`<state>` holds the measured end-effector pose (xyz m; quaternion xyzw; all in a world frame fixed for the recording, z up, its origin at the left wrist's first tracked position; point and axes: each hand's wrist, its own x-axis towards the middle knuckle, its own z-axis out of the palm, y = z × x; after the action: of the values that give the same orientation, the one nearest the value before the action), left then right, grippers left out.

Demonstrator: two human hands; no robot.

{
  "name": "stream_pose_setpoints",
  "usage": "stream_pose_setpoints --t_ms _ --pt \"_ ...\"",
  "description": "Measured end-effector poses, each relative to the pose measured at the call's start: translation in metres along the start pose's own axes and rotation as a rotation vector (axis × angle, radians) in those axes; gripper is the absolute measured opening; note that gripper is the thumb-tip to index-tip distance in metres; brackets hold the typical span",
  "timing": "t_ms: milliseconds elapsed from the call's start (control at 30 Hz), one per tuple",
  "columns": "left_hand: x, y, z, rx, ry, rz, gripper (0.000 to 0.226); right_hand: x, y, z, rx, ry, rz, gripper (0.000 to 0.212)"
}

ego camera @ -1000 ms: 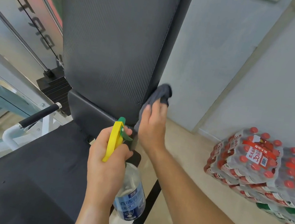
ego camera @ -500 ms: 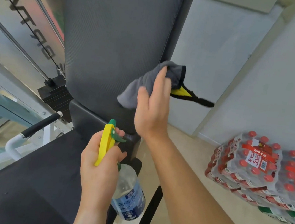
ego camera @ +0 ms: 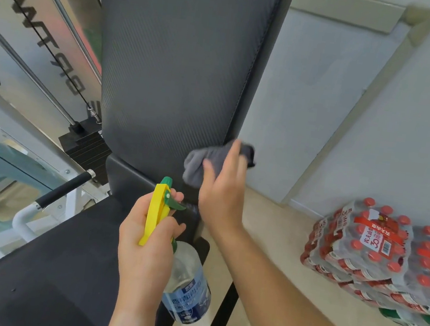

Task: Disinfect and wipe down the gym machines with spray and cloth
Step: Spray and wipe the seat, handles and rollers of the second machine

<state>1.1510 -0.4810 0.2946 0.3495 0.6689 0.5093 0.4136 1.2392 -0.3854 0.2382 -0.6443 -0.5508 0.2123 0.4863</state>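
A tall dark grey backrest pad (ego camera: pixel 176 71) of a gym machine stands upright ahead of me, with its black seat pad (ego camera: pixel 55 259) below. My right hand (ego camera: pixel 221 190) presses a crumpled grey cloth (ego camera: pixel 197 163) against the lower right part of the backrest with straight fingers. My left hand (ego camera: pixel 147 244) grips a clear spray bottle (ego camera: pixel 187 287) with a blue label by its yellow and green trigger head (ego camera: pixel 158 210), held just above the seat's right edge.
Shrink-wrapped packs of red-capped water bottles (ego camera: pixel 376 253) are stacked on the floor at the right by the wall. A black weight stack (ego camera: pixel 86 144), cables and a white frame with a black-gripped handle (ego camera: pixel 61 190) stand to the left.
My right hand has swept the cloth up the backrest's right side and back down to its lower right part. The left hand with the bottle has barely moved.
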Motion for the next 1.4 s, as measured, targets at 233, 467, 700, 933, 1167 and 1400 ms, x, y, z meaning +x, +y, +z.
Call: stream_pose_setpoints --t_ms 233,467,700,933,1167,1400 --pt "0.001 0.015 0.001 -0.034 -0.004 0.034 0.049 0.099 -0.059 -0.032 -0.021 0.263 -0.189 0.065" --pt "-0.008 0.003 -0.006 -0.023 0.019 0.039 0.049 -0.026 0.031 0.027 -0.23 0.013 0.003 0.066" --pt "-0.035 -0.031 -0.019 0.014 0.067 0.002 0.055 -0.083 0.083 0.034 -0.228 -0.368 0.202 0.035" --pt "-0.065 -0.067 -0.029 0.03 0.044 -0.063 0.043 -0.109 0.132 -0.026 0.079 -0.269 0.425 0.025" --pt "-0.106 -0.109 -0.034 0.09 -0.07 -0.144 0.042 -0.139 0.139 -0.062 0.652 -0.117 0.903 0.025" --pt "-0.145 -0.153 -0.075 0.169 -0.143 -0.167 0.04 -0.21 0.144 -0.052 0.832 0.039 1.076 0.035"
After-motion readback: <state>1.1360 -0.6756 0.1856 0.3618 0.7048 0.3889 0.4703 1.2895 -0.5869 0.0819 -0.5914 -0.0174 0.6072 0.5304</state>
